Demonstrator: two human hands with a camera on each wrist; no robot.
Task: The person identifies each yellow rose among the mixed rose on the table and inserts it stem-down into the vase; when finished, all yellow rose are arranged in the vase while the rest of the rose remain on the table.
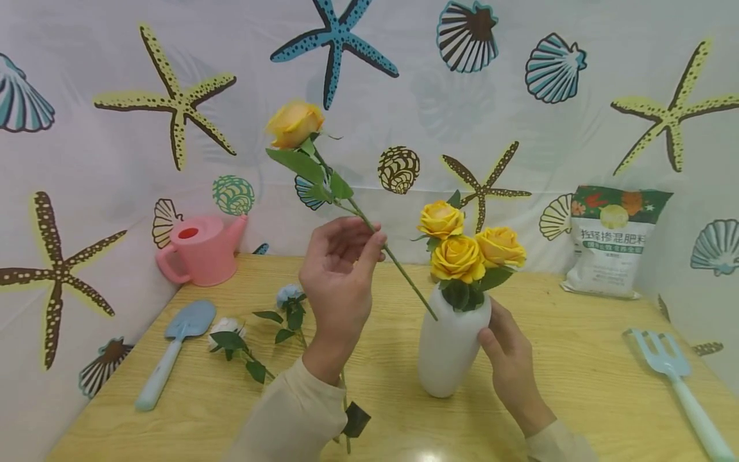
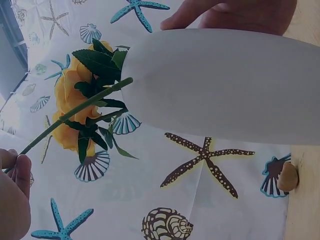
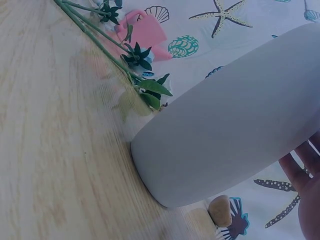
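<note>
My left hand [image 1: 340,282] pinches the green stem of a yellow rose [image 1: 296,125] between thumb and fingers. The bloom points up and left, and the stem slants down to the right. In the left wrist view the cut end of the stem [image 2: 112,89] overlaps the mouth of a white vase [image 1: 444,350]; whether it touches cannot be told. Several yellow roses [image 1: 458,258] stand in that vase, which rests on the table. On the vase's right side my right hand [image 1: 510,359] grips it, thumb in front, most fingers hidden behind.
A white flower [image 1: 228,333] and a blue flower [image 1: 290,295] lie left, near a blue trowel [image 1: 186,327] and pink watering can [image 1: 202,250]. On the right are a fertilizer bag [image 1: 612,247] and hand fork [image 1: 678,378]. A brown stone [image 3: 220,211] sits behind the vase.
</note>
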